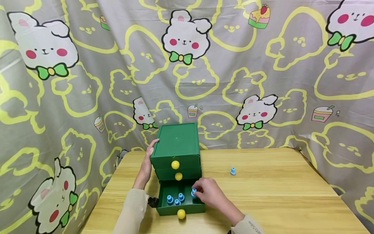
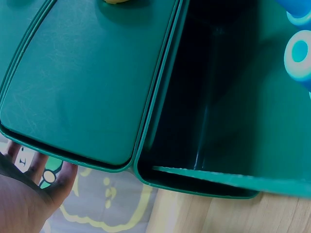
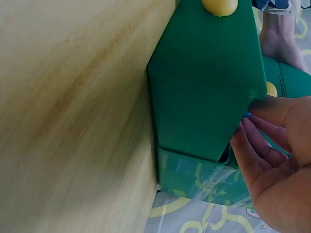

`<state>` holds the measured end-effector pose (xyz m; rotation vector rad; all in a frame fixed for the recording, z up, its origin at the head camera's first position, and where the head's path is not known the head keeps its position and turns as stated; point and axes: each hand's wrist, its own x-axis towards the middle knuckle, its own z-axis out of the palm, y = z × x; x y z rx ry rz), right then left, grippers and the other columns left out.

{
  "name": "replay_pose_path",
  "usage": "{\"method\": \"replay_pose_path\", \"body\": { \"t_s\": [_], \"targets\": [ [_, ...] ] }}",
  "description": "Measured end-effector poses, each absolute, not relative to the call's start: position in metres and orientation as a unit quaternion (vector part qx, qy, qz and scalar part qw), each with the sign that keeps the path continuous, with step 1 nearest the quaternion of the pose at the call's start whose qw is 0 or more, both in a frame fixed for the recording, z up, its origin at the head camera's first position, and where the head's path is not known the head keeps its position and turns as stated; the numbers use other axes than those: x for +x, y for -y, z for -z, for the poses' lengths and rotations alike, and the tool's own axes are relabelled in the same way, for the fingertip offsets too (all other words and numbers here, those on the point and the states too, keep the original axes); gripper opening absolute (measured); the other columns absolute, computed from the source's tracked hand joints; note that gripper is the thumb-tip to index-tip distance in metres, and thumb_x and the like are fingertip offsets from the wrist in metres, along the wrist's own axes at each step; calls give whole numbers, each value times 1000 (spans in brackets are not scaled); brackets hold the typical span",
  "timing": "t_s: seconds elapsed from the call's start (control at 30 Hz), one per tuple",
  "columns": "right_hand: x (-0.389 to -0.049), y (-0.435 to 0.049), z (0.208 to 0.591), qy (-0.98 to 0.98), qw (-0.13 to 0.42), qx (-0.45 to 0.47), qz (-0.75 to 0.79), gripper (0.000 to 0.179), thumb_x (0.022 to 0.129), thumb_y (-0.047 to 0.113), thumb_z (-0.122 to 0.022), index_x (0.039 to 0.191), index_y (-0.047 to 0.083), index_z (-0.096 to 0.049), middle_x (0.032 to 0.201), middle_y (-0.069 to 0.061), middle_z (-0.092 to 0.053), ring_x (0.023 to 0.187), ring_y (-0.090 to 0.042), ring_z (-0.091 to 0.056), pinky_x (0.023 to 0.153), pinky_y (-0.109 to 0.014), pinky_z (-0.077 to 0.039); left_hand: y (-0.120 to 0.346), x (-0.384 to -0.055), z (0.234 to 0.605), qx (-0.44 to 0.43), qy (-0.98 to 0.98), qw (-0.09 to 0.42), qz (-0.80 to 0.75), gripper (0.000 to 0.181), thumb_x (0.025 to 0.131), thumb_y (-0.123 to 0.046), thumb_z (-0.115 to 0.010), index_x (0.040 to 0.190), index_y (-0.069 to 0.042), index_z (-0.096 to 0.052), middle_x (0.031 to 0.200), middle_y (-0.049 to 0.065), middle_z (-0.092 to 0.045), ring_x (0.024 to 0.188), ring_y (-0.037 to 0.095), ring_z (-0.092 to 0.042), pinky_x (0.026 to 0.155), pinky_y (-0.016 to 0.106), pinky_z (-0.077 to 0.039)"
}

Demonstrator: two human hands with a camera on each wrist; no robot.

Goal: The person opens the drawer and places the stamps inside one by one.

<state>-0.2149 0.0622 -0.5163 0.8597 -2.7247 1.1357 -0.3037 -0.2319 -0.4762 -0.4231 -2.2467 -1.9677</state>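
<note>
A green drawer cabinet (image 1: 176,139) stands on the table with its bottom drawer (image 1: 169,212) pulled out. My left hand (image 1: 146,165) rests along the cabinet's left side, and its fairly straight fingers show beside the casing in the left wrist view. At the drawer's right end, my right hand (image 1: 211,194) pinches a small blue peg (image 1: 194,191) between thumb and fingers. In the right wrist view only a sliver of that peg shows between the fingertips. Several similar blue pegs (image 1: 170,199) sit in the left and middle of the drawer.
Another blue peg (image 1: 232,171) stands on the wooden table (image 1: 263,195), right of the cabinet. Two upper drawers are closed, each with a yellow knob (image 1: 175,164). The bottom drawer's yellow knob (image 1: 181,214) faces the table's front. A patterned curtain (image 1: 204,81) hangs behind the table.
</note>
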Motion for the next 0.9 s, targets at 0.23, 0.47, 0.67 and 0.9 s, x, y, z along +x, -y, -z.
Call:
{"method": "replay_pose_path", "body": {
  "t_s": [0.23, 0.47, 0.67, 0.9],
  "targets": [
    [-214, -52, 516, 908, 35, 297, -295, 9, 90, 11, -80, 98, 7, -81, 85, 5, -69, 75, -2, -54, 69, -22, -51, 232, -304, 476, -144, 740, 62, 654, 55, 107, -50, -24, 158, -34, -37, 171, 1, -12, 154, 34, -14, 118, 70, -13],
    [-217, -43, 520, 915, 40, 312, -252, 6, 88, 12, -82, 93, 10, -81, 83, 5, -71, 73, -2, -54, 68, -22, -51, 232, -304, 477, -141, 741, 61, 654, 56, 107, -52, -25, 159, -34, -36, 170, 2, -12, 154, 34, -14, 118, 70, -13],
    [-219, -39, 523, 915, 38, 316, -246, 3, 86, 13, -83, 87, 13, -81, 77, 8, -69, 69, 1, -52, 64, -19, -48, 232, -304, 477, -139, 743, 60, 652, 55, 107, -52, -25, 158, -35, -37, 170, 1, -12, 154, 34, -14, 118, 70, -13],
    [-221, -36, 523, 913, 22, 319, -256, 5, 85, 11, -84, 83, 13, -80, 76, 9, -68, 67, 0, -52, 63, -19, -48, 232, -303, 477, -137, 744, 61, 652, 55, 107, -52, -25, 158, -35, -37, 170, 1, -13, 154, 34, -14, 118, 70, -13]
  ]
}}
